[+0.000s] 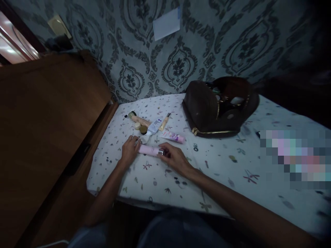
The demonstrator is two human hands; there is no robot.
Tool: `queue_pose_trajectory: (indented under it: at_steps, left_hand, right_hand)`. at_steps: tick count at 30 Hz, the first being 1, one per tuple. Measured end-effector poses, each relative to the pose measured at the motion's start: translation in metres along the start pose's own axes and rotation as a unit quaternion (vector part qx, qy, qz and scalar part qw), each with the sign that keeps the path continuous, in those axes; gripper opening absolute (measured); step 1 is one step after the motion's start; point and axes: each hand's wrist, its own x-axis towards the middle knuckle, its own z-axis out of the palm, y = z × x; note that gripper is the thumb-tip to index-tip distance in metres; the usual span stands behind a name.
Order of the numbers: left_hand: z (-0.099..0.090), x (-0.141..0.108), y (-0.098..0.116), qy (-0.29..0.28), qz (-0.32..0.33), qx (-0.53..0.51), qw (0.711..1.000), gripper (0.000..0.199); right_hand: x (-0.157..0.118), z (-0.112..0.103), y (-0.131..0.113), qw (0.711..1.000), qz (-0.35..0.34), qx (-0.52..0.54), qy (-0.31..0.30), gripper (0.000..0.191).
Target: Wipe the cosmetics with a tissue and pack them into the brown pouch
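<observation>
A pink tube (149,150) with a silver cap lies crosswise between my two hands, low over the patterned white cloth. My left hand (130,148) has its fingers closed round the tube's left end. At the right, my right hand (173,156) grips the silver-capped end between thumb and fingers. Just beyond the tube are a white and purple tube (173,137) with a pink cap, a light blue tube (154,126), a slim yellowish tube (164,123), a beige tube (141,120), and a small jar with a brown lid (143,129).
An open dark brown bag (204,110) with a gold zipper stands at the back right, holding several items. Patterned wallpaper rises behind the cloth (160,179). A wooden panel (46,113) borders the left side. A pixelated area covers something at the right.
</observation>
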Motion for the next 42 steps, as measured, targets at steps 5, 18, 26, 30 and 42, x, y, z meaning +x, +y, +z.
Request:
queue_pose_trajectory:
  at_steps: [5,18,26,30,42]
  left_hand:
    - [-0.009,-0.005,0.023,0.044,0.040,-0.076,0.995,0.021]
    - [0.017,-0.009,0.049,-0.008,0.231,-0.004,0.973,0.032]
    - [0.011,-0.002,0.016,-0.026,0.176,0.053,0.983,0.041]
    - [0.012,0.001,0.007,-0.043,0.133,0.046,0.989,0.042]
    - [0.006,0.004,0.021,0.012,-0.017,-0.135,0.991,0.037]
  right_hand:
    - [0.004,0.003,0.007,0.996,0.027,0.084,0.026,0.029]
    - [-0.002,0.003,0.008,0.995,-0.013,0.084,0.056,0.034]
    - [-0.002,0.001,0.009,0.997,-0.034,0.058,0.041,0.033]
    - [-0.003,-0.002,0.008,0.997,-0.060,0.046,0.034,0.028]
    - [-0.002,-0.005,0.010,0.988,-0.144,0.060,0.017,0.017]
